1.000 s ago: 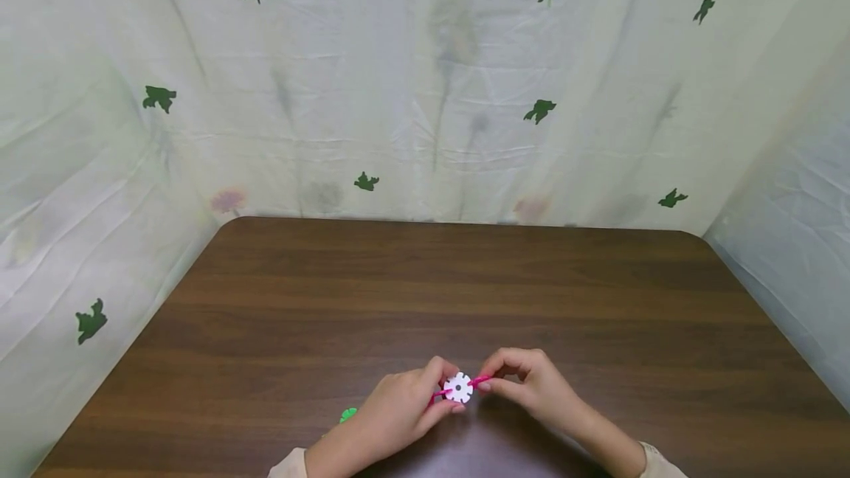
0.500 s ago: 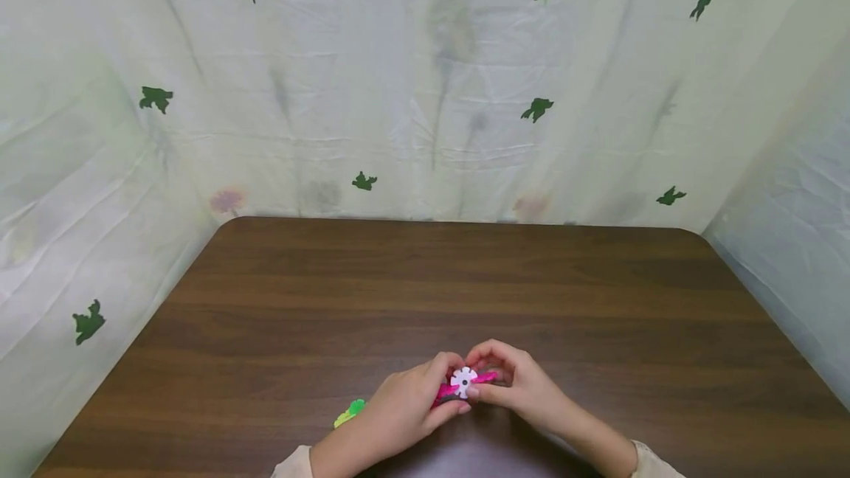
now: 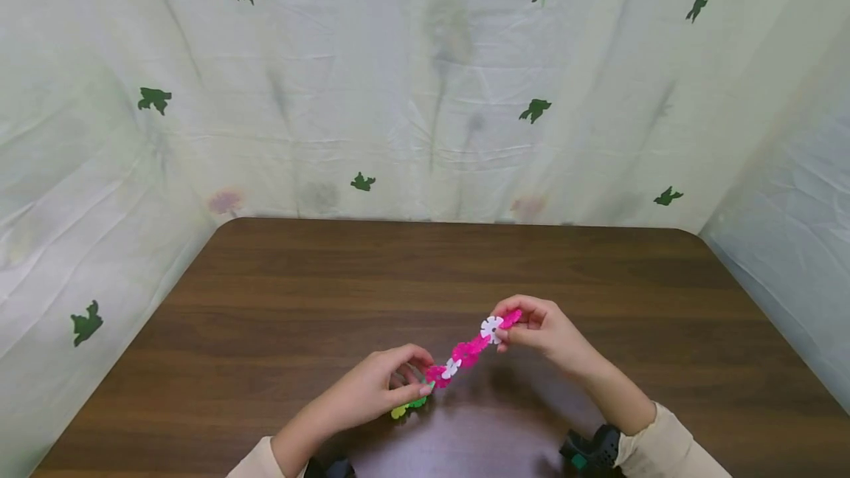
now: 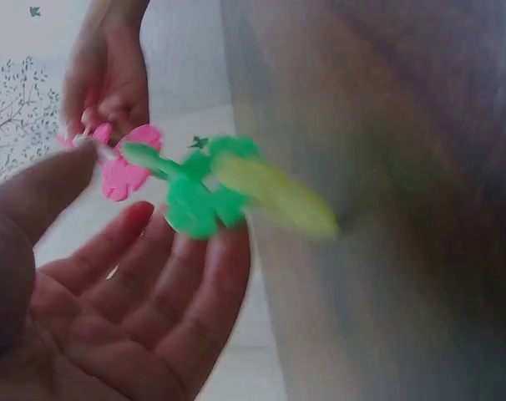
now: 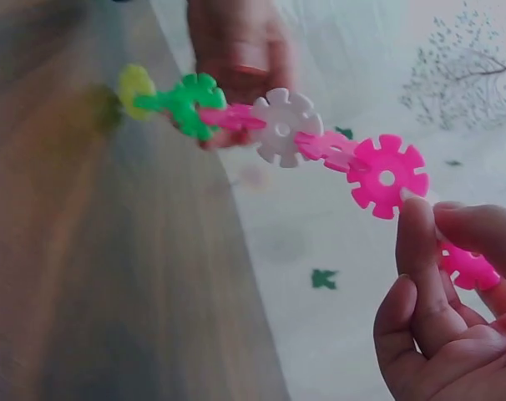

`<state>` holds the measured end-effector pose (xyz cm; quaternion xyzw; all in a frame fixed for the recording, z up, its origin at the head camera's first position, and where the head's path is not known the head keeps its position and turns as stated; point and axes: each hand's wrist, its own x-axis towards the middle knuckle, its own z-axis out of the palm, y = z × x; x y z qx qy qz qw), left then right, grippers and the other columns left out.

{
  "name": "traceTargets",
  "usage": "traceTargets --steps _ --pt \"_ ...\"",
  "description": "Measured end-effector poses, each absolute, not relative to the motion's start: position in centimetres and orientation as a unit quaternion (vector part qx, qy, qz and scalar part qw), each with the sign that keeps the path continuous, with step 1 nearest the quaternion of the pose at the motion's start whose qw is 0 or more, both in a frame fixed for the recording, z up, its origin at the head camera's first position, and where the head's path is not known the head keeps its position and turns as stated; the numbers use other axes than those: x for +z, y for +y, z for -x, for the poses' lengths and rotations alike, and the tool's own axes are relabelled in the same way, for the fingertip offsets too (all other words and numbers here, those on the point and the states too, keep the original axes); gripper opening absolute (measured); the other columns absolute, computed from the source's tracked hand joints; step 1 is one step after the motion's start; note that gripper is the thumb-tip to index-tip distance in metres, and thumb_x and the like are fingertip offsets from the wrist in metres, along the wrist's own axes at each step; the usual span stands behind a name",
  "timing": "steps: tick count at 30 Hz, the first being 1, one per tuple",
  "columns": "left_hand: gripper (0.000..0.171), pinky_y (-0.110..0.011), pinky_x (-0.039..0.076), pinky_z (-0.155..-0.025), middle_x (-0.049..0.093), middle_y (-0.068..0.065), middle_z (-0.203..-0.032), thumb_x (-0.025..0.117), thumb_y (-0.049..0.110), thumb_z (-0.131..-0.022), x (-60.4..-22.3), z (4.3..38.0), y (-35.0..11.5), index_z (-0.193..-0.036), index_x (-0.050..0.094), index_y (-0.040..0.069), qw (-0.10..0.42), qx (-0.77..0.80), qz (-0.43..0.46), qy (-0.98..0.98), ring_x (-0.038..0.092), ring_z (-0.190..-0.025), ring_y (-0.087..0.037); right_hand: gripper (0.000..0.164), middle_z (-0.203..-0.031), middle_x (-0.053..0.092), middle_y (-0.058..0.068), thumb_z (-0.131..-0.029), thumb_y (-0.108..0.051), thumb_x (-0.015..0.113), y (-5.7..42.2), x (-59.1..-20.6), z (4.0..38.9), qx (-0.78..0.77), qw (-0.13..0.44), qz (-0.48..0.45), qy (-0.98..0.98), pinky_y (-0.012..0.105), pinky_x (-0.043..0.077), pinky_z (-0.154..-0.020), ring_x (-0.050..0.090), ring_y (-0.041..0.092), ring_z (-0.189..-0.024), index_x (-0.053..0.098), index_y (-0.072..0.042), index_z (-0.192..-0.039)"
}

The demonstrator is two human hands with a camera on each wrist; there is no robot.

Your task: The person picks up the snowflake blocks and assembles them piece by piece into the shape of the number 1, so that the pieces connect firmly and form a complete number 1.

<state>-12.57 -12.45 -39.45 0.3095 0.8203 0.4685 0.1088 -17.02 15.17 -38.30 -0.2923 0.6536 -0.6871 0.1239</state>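
Note:
A chain of notched interlocking plastic discs slants up to the right above the table, in pink, white, green and yellow. My right hand pinches it near its upper end, at the white disc beside the pink end disc. My left hand is by the lower part, fingers spread and loosely bent; in the left wrist view they stand around the green discs without closing on them. The yellow disc forms the low end. In the right wrist view, fingertips partly cover the upper end.
The brown wooden table spreads out beyond both hands. A pale cloth backdrop with green leaf and bird prints hangs behind it and along the sides. A black wrist device sits at the right sleeve.
My right hand has moved up and to the right with the chain's end, stretching the chain into view. The left hand has loosened and moved left, away from the right hand.

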Motion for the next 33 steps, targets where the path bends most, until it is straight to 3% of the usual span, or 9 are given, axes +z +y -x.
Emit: traceTargets --steps 6,13,20,24,29,33 --pt "0.011 -0.023 0.049 -0.063 0.061 0.003 -0.082 0.062 0.012 -0.085 -40.0 12.6 -11.1 -0.096 0.061 0.009 0.114 0.509 -0.294 0.801 0.058 -0.071 -0.006 0.030 -0.080 0.059 0.012 -0.082 0.002 0.061 14.6 -37.5 19.0 -0.677 0.109 0.260 0.680 0.050 0.048 -0.066 0.060 0.020 -0.066 0.050 0.006 -0.110" --pt "0.012 -0.031 0.051 -0.060 0.060 -0.009 -0.079 0.058 0.003 -0.086 -40.6 12.9 -8.6 -0.097 0.055 -0.002 0.172 0.631 -0.198 0.730 0.059 -0.065 -0.013 0.040 -0.083 0.059 0.012 -0.084 0.002 0.059 13.2 -37.9 21.9 -0.684 0.111 0.223 0.686 0.050 0.045 -0.077 0.058 0.027 -0.076 0.041 0.000 -0.120" --pt "0.013 -0.034 0.051 -0.053 0.060 -0.009 -0.070 0.059 0.000 -0.084 -42.0 13.3 -6.8 -0.092 0.050 -0.004 0.211 0.650 -0.141 0.717 0.058 -0.055 -0.016 0.043 -0.084 0.058 0.016 -0.084 0.004 0.058 12.8 -41.7 24.7 -0.632 0.160 0.257 0.714 0.035 0.050 -0.071 0.058 0.018 -0.074 0.043 0.008 -0.124" --pt "0.013 -0.033 0.051 -0.049 0.059 -0.009 -0.067 0.059 -0.001 -0.083 -42.0 13.5 -6.3 -0.091 0.049 -0.004 0.233 0.634 -0.131 0.726 0.057 -0.050 -0.016 0.041 -0.080 0.056 0.016 -0.083 0.004 0.059 12.7 -42.8 25.4 -0.576 0.173 0.281 0.748 0.029 0.047 -0.061 0.051 0.018 -0.065 0.046 0.007 -0.123" --pt "0.014 -0.033 0.049 -0.044 0.058 -0.009 -0.065 0.061 0.002 -0.083 -41.7 13.6 -6.3 -0.089 0.050 -0.003 0.233 0.602 -0.140 0.751 0.055 -0.046 -0.015 0.045 -0.081 0.056 0.009 -0.082 -0.004 0.064 12.5 -42.4 25.8 -0.476 0.158 0.299 0.812 0.024 0.037 -0.052 0.042 0.013 -0.056 0.049 0.001 -0.123" --pt "0.020 -0.031 0.048 -0.043 0.058 -0.007 -0.070 0.063 0.012 -0.084 -41.1 14.0 -7.4 -0.094 0.051 0.000 0.187 0.549 -0.166 0.798 0.055 -0.048 -0.017 0.050 -0.095 0.057 0.010 -0.084 -0.014 0.063 13.3 -41.0 25.3 -0.439 0.130 0.285 0.842 0.028 0.041 -0.057 0.049 0.016 -0.064 0.044 -0.002 -0.129"
